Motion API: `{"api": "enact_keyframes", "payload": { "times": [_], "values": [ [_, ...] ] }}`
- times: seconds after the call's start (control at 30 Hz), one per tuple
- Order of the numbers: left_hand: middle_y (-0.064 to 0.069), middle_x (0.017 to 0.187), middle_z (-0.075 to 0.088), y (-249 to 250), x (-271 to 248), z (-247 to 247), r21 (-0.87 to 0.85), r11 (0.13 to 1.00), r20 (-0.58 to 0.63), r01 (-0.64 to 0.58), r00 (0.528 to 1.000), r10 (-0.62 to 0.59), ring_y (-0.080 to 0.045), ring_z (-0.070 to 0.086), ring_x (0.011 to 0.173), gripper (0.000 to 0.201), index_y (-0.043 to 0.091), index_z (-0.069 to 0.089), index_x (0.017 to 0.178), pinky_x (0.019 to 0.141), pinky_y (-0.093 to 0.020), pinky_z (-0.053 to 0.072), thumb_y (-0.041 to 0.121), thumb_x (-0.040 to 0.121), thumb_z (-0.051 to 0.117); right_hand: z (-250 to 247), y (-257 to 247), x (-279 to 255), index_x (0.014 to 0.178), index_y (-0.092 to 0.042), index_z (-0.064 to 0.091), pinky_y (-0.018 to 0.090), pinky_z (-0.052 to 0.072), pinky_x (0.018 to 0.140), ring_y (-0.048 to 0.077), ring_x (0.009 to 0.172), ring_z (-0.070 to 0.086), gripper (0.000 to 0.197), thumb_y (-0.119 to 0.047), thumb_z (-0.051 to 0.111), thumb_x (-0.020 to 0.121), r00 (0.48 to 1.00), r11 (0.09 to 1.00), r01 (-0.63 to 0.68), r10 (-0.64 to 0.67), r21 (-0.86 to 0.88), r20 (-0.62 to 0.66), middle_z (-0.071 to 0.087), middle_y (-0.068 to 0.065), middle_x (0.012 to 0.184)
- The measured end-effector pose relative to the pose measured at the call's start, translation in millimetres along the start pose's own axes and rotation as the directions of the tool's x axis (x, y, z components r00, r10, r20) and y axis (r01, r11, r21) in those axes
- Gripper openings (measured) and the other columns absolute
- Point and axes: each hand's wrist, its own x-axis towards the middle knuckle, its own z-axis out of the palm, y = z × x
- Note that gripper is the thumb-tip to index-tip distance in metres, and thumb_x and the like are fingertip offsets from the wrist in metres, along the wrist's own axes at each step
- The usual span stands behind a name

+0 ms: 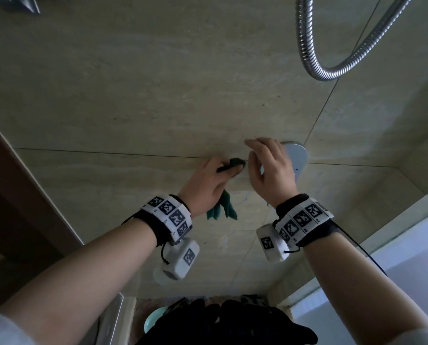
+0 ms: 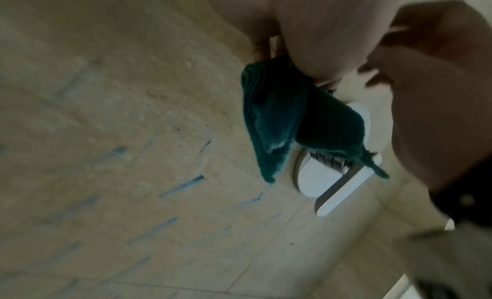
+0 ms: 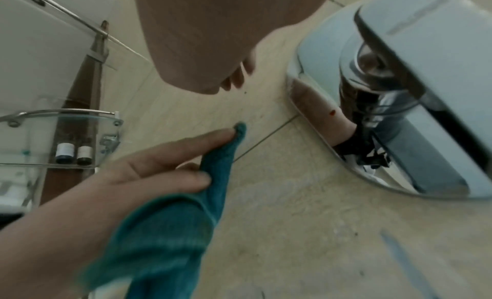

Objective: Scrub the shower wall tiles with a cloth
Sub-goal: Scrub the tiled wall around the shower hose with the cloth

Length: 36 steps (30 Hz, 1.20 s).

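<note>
Here left hand (image 1: 208, 181) presses cloth (image 1: 226, 207) beside faucet plate (image 1: 296, 158).

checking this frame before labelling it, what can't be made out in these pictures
- Left hand: its palm-side hold on the dark green cloth is hidden by the hand's own back, head view.
- Two small white-labelled bottles on the glass corner shelf: labels too small, right wrist view.
- Blue streaks on the beige wall tiles: blurred, left wrist view.
- Right hand: fingertips' contact with the wall unclear.

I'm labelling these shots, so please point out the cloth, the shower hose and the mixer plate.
cloth (image 1: 226, 210), head view, hanging lower end.
shower hose (image 1: 315, 68), head view, bottom of its loop.
mixer plate (image 1: 296, 156), head view, bare face.
</note>
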Motion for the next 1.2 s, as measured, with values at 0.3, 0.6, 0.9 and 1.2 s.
{"api": "enact_keyframes", "payload": {
  "times": [0.3, 0.6, 0.9, 1.2],
  "values": [
    [0.005, 0.102, 0.052, 28.0, 4.1, -34.1, -0.601, 0.759, -0.131, 0.25, 0.906, -0.403, -0.009, 0.054, 0.088, 0.032, 0.018, 0.044, 0.106, 0.074, -0.01, 0.045, -0.002, 0.088, 0.061, -16.6, -34.4, -7.0, 0.106, -0.002, 0.065, 0.03, 0.053, 0.074, 0.014, 0.079, 0.063, 0.024, -0.018, 0.063, 0.089, 0.933, 0.918, -0.33, 0.281, 0.221, 0.225, 0.067, 0.004, 0.089],
    [0.01, 0.088, 0.058, 56.9, 35.1, -30.6, -0.781, 0.601, -0.086, 0.173, 0.922, -0.377, 0.004, 0.056, 0.081, 0.036, 0.024, 0.051, 0.086, 0.07, -0.016, 0.05, -0.006, 0.08, 0.068, -42.6, -59.8, -10.3, 0.122, -0.006, 0.055, 0.019, 0.053, 0.08, 0.01, 0.091, 0.064, 0.035, -0.001, 0.061, 0.088, 0.826, 0.794, -0.561, 0.555, 0.234, 0.098, 0.064, 0.004, 0.109],
    [-0.002, 0.105, 0.059, 102.5, 52.7, 0.4, -0.672, 0.738, -0.129, 0.059, 0.972, -0.195, 0.006, 0.056, 0.086, 0.018, 0.004, 0.06, 0.106, 0.079, -0.011, 0.046, 0.002, 0.088, 0.062, -86.0, -51.0, -34.8, 0.132, -0.003, 0.052, 0.019, 0.052, 0.08, 0.005, 0.088, 0.064, 0.041, -0.01, 0.048, 0.092, 0.772, 0.745, -0.62, 0.635, 0.246, 0.023, 0.068, 0.01, 0.104],
    [0.001, 0.106, 0.067, 156.8, 77.8, 60.2, -0.688, 0.706, 0.028, 0.165, 0.979, -0.201, -0.008, 0.062, 0.102, 0.04, 0.008, 0.061, 0.119, 0.093, -0.022, 0.048, 0.034, 0.095, 0.042, -131.4, 19.6, -67.5, 0.128, -0.018, 0.052, 0.031, 0.056, 0.079, 0.007, 0.088, 0.066, 0.041, -0.009, 0.063, 0.09, 0.625, 0.538, -0.756, 0.762, 0.374, 0.169, 0.067, -0.007, 0.101]
  ]
}}
